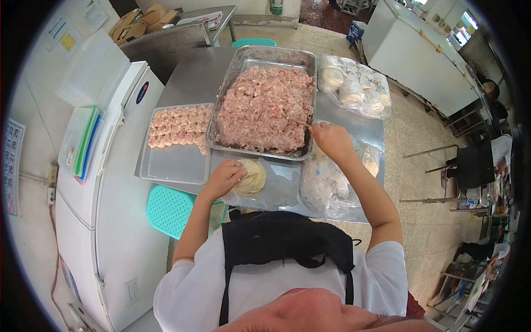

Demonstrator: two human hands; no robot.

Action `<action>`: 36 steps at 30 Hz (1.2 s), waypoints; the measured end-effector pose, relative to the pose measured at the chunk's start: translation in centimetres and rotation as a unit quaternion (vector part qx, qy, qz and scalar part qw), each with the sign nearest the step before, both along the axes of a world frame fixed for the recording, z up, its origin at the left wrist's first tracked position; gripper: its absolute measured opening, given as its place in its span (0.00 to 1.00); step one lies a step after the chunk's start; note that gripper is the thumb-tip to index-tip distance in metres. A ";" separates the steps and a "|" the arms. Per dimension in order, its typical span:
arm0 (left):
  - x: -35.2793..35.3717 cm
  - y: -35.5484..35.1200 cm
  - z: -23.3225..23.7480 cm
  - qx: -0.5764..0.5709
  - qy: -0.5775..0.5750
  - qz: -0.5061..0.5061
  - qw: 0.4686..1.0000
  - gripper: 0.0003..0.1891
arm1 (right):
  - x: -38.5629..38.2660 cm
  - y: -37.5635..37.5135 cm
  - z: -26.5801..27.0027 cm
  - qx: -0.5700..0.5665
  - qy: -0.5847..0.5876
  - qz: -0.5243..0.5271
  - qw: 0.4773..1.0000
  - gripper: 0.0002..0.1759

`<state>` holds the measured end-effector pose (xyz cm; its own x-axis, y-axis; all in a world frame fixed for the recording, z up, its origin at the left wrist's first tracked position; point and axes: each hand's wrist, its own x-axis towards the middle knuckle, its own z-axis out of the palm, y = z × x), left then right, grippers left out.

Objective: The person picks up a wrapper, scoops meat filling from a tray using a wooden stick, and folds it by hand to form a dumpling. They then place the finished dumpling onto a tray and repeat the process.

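In the head view, the right hand (333,141) is gripping a stick (297,122), whose tip is touching the meat (265,108) in the pan (275,55). The left hand (225,176) is resting curled fingers on the wrappers (251,180), near the pan; whether it is pinching any, I cannot tell. Working well is probably meaning even scoops and 1 wrapper per scoop.

Bright, fairly even indoor light covers the tabletop (191,72), with soft shadows; a window (469,21) at upper right burns out white, and small glints sit on the plastic bag (354,86) and metal tray (271,54). Wide-lens distortion bends the outer lines, black rounds the corners, and the far right looks dim
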<state>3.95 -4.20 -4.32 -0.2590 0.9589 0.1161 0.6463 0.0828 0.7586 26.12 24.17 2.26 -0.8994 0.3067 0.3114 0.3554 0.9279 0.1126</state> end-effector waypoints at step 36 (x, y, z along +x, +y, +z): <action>-2.9 0.8 2.7 0.079 -0.283 0.014 0.956 0.06 | -6.2 -2.2 4.8 0.010 0.001 0.005 1.000 0.11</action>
<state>1.04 -3.44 -1.64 -0.3484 0.9329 0.0916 0.1277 -0.0496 0.9906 19.88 21.93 7.05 -0.9019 0.2920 0.3184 0.3467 0.9289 0.1302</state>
